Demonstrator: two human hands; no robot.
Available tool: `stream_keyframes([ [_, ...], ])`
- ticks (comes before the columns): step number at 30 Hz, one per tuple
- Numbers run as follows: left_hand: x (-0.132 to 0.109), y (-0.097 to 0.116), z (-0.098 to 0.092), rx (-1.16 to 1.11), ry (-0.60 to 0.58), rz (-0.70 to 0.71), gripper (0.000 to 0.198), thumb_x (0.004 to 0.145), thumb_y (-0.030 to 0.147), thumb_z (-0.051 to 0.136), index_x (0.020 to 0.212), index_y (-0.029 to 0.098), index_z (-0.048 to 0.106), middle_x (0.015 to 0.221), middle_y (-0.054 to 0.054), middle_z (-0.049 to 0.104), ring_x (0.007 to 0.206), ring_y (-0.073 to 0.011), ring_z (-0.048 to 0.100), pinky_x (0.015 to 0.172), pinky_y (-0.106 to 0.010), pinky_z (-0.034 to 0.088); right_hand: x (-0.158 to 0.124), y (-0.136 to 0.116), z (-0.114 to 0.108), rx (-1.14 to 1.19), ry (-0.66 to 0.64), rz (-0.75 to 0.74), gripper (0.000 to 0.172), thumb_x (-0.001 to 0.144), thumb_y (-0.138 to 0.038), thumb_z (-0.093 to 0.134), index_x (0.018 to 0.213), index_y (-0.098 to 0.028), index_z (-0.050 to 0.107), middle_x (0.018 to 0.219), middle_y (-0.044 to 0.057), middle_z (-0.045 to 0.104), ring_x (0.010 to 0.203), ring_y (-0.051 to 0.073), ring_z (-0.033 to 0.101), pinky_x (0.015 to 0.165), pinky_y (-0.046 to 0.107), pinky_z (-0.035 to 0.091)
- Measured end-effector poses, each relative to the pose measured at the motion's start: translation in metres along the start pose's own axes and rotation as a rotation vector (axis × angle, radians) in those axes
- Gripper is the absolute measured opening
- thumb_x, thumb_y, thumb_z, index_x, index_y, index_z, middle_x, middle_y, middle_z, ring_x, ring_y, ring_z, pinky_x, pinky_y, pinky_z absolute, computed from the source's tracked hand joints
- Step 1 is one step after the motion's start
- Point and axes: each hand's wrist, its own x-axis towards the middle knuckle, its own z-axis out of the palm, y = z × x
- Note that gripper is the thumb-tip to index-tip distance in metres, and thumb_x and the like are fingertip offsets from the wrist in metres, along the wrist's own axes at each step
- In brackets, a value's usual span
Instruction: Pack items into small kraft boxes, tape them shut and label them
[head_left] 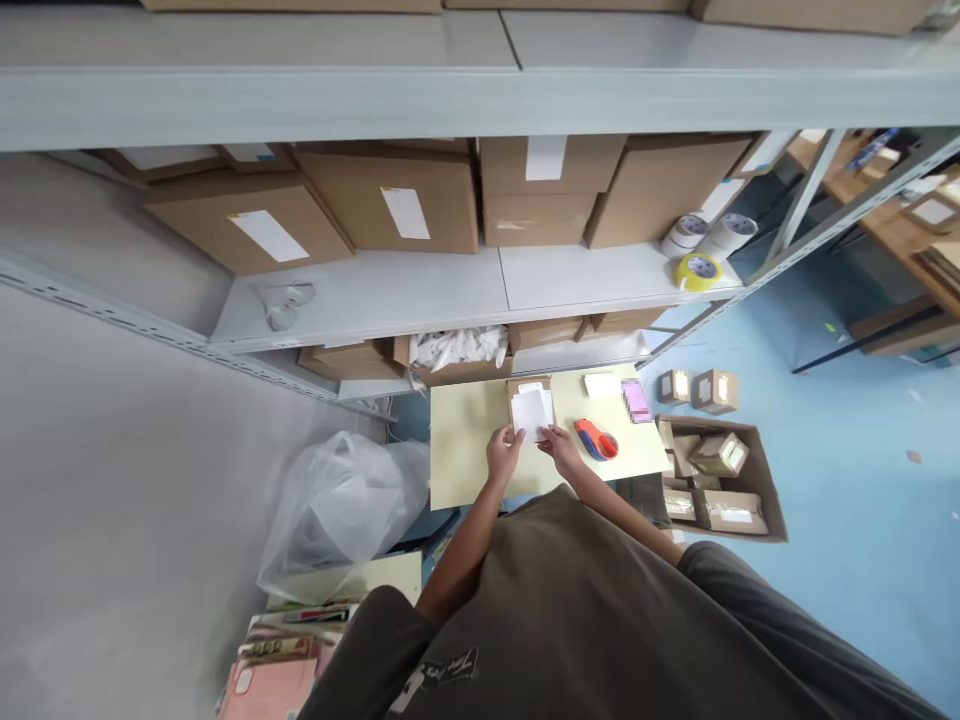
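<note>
My left hand [503, 452] and my right hand [559, 447] both pinch a white sheet [532, 412] from below, over a small brown cardboard box [528, 391] that stands on the pale yellow table [465, 440]. The left hand grips the sheet's lower left corner, the right hand its lower right edge. Just right of my right hand lies an orange and blue tape dispenser [597, 440]. A white pad [602, 384] and a pink pack [637, 400] lie further right on the table.
Grey metal shelving [420, 290] behind the table holds large cardboard boxes [390, 200] and tape rolls [705, 250]. An open carton [772, 505] of small boxes stands on the blue floor at right. A clear plastic bag [341, 505] sits at left.
</note>
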Motion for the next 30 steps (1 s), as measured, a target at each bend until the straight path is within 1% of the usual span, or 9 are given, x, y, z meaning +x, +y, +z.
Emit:
stream_keyframes([
  [1,0.002,-0.001,0.007,-0.045,-0.028,-0.072,0.039,0.096,0.053,0.066,0.101,0.018,0.082,0.096,-0.01,0.081,0.081,-0.0209,0.072,0.078,-0.031,0.057,0.0,0.002,-0.008,0.003,-0.02,0.009,0.044,0.063,-0.054,0.093,0.081,-0.022,0.069,0.083,0.004,0.074,0.075,0.018,0.067,0.075,0.032,0.055],
  [3,0.008,-0.001,0.018,-0.087,-0.093,-0.136,0.038,0.095,0.051,0.066,0.089,0.017,0.081,0.084,-0.008,0.08,0.076,-0.0201,0.071,0.075,-0.029,0.054,0.002,0.006,-0.022,-0.034,-0.031,0.017,0.045,0.066,-0.057,0.09,0.086,-0.022,0.071,0.088,0.006,0.076,0.08,0.02,0.069,0.076,0.032,0.056],
  [5,0.016,0.001,0.027,-0.05,-0.114,-0.157,0.032,0.091,0.046,0.069,0.083,0.017,0.08,0.081,-0.006,0.08,0.077,-0.0201,0.071,0.075,-0.028,0.052,0.007,0.01,-0.033,-0.15,0.007,-0.005,0.046,0.07,-0.06,0.085,0.092,-0.021,0.073,0.09,0.007,0.076,0.083,0.021,0.069,0.076,0.032,0.055],
  [7,0.023,0.006,0.036,0.036,-0.123,-0.187,0.027,0.09,0.041,0.07,0.081,0.018,0.081,0.082,-0.006,0.08,0.078,-0.0203,0.072,0.075,-0.027,0.051,0.016,0.012,-0.043,-0.326,0.079,-0.067,0.047,0.074,-0.059,0.08,0.098,-0.019,0.075,0.082,0.005,0.074,0.08,0.022,0.068,0.074,0.033,0.054],
  [9,0.029,0.011,0.046,0.135,-0.141,-0.222,0.025,0.091,0.039,0.07,0.082,0.018,0.082,0.084,-0.007,0.081,0.08,-0.0208,0.074,0.075,-0.027,0.05,0.027,0.011,-0.051,-0.503,0.168,-0.15,0.047,0.077,-0.052,0.076,0.109,-0.017,0.076,0.075,0.002,0.069,0.077,0.023,0.066,0.074,0.034,0.053],
  [12,0.035,0.017,0.058,0.275,-0.144,-0.287,0.027,0.094,0.039,0.069,0.085,0.019,0.083,0.088,-0.009,0.082,0.083,-0.0221,0.074,0.075,-0.028,0.049,0.043,0.009,-0.059,-0.671,0.26,-0.244,0.055,0.08,-0.037,0.072,0.13,-0.016,0.07,0.076,0.001,0.068,0.078,0.024,0.066,0.077,0.034,0.054],
  [15,0.04,0.019,0.066,0.359,-0.148,-0.35,0.028,0.095,0.04,0.069,0.09,0.018,0.085,0.093,-0.01,0.083,0.088,-0.0234,0.075,0.073,-0.028,0.048,0.053,0.01,-0.062,-0.726,0.26,-0.242,0.062,0.081,-0.029,0.069,0.141,-0.017,0.064,0.08,0.0,0.068,0.079,0.024,0.068,0.078,0.033,0.054],
  [19,0.046,0.017,0.071,0.414,-0.155,-0.4,0.028,0.095,0.042,0.069,0.096,0.019,0.086,0.099,-0.011,0.084,0.091,-0.0244,0.076,0.071,-0.028,0.047,0.06,0.015,-0.063,-0.766,0.267,-0.189,0.062,0.082,-0.026,0.07,0.143,-0.019,0.061,0.082,0.001,0.069,0.081,0.024,0.07,0.078,0.032,0.056],
  [30,0.052,0.006,0.078,0.574,-0.192,-0.406,0.031,0.097,0.047,0.065,0.097,0.025,0.087,0.103,-0.01,0.084,0.096,-0.0249,0.076,0.074,-0.029,0.049,0.068,0.019,-0.058,-0.826,0.29,-0.064,0.067,0.087,-0.022,0.071,0.151,-0.017,0.052,0.093,0.004,0.075,0.091,0.023,0.074,0.082,0.029,0.056],
])
